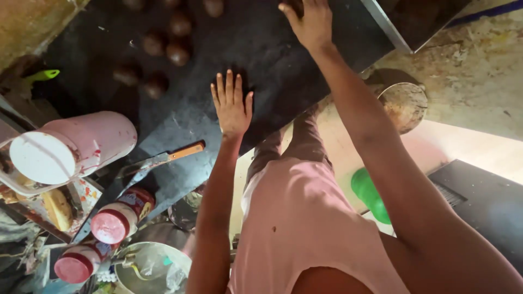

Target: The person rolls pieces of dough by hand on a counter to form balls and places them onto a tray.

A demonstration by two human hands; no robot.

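Note:
My left hand [232,103] lies flat, fingers spread, on a dark stone slab [261,49] near its front edge. Farther out on the same slab, my right hand [308,22] presses down palm first with fingers apart at the top of the view. Neither hand holds anything. Several round brown balls [178,53] sit on the slab to the left of my hands, some in shadow. A knife with an orange handle [185,151] rests on the slab's near left part, below my left hand.
A large pink lidded container [71,147] stands at the left. Two jars with red lids [111,224] [73,265] sit below it beside a metal bowl [152,269]. A round pot [404,103] and a green object [369,193] are on the floor to the right.

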